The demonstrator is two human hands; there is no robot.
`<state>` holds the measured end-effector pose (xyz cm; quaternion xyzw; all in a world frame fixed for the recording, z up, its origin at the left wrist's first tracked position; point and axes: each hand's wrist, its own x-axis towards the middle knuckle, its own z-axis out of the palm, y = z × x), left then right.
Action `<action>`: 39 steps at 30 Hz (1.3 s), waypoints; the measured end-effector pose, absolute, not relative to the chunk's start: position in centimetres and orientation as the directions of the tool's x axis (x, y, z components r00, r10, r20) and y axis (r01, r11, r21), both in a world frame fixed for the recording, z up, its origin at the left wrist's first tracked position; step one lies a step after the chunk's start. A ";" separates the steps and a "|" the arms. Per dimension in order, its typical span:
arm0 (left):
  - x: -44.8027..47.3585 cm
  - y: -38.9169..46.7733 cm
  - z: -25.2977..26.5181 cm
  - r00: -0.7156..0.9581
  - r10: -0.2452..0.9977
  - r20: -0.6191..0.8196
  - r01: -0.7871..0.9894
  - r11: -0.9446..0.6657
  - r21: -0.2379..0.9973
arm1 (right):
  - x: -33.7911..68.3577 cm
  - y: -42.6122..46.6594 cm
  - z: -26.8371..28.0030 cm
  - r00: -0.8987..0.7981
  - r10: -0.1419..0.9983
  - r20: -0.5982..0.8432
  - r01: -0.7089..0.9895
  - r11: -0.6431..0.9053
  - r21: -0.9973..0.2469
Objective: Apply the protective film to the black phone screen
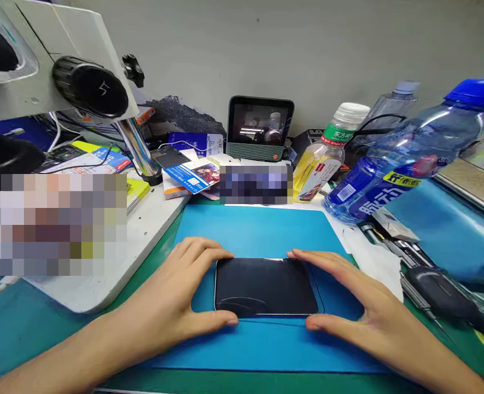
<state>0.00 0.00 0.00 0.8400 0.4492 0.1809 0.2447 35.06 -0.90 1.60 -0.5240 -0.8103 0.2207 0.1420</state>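
A smartphone point(266, 287) with a dark screen lies lengthwise across the blue work mat point(258, 350). A curved reflection or line shows near its lower left, and a thin dark outline runs just past its right end. My left hand point(188, 290) spans the phone's left end, fingers at the far edge and thumb at the near edge. Opposite it, my right hand point(352, 295) brackets the right end in the same way, with index finger at the far corner and thumb at the near one. Both hands appear to hold the phone by its long edges.
A microscope stand point(98, 82) rises at left over its white base point(130, 241). Behind the mat are a small display point(260, 128) and papers. A yellow drink bottle point(321, 158) and a large blue-capped bottle point(406, 153) stand right, near screwdrivers and a black tool point(438, 290).
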 end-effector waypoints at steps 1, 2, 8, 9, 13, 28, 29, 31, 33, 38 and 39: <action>0.1 0.0 0.0 0.532 0.842 0.087 0.664 -0.479 0.575 | 35.1 -0.8 1.6 -0.421 0.907 0.003 0.783 0.365 -0.503; 0.2 0.0 0.1 0.532 0.842 0.089 0.662 -0.479 0.576 | 35.1 -0.7 1.6 -0.431 0.903 0.006 0.780 0.376 -0.500; 0.3 -0.3 0.4 0.504 0.860 0.082 0.676 -0.452 0.583 | 34.9 -0.3 1.6 -0.452 0.892 0.010 0.787 0.404 -0.466; 0.3 -0.3 0.5 0.503 0.861 0.079 0.676 -0.449 0.584 | 34.9 -0.3 1.6 -0.452 0.892 0.009 0.789 0.405 -0.461; 0.3 -0.4 0.5 0.502 0.862 0.073 0.678 -0.444 0.586 | 34.8 -0.4 1.6 -0.454 0.891 0.015 0.794 0.412 -0.448; 0.2 -0.3 0.2 0.492 0.864 0.106 0.665 -0.451 0.595 | 34.9 -0.4 1.4 -0.426 0.903 0.050 0.800 0.402 -0.445; 0.2 -0.3 0.2 0.492 0.864 0.105 0.666 -0.451 0.595 | 34.9 -0.5 1.4 -0.424 0.904 0.053 0.800 0.401 -0.446; 0.2 -0.2 0.1 0.495 0.862 0.105 0.665 -0.454 0.593 | 34.9 -0.5 1.4 -0.419 0.906 0.058 0.799 0.398 -0.451; 0.2 -0.2 0.0 0.498 0.860 0.111 0.662 -0.460 0.591 | 34.9 -0.5 1.4 -0.418 0.906 0.065 0.797 0.400 -0.453; 0.2 -0.1 0.0 0.501 0.857 0.118 0.658 -0.466 0.591 | 35.0 -0.5 1.3 -0.425 0.903 0.067 0.797 0.408 -0.446; 0.2 -0.1 0.0 0.503 0.856 0.117 0.656 -0.467 0.593 | 35.1 -0.5 1.3 -0.425 0.903 0.065 0.797 0.407 -0.445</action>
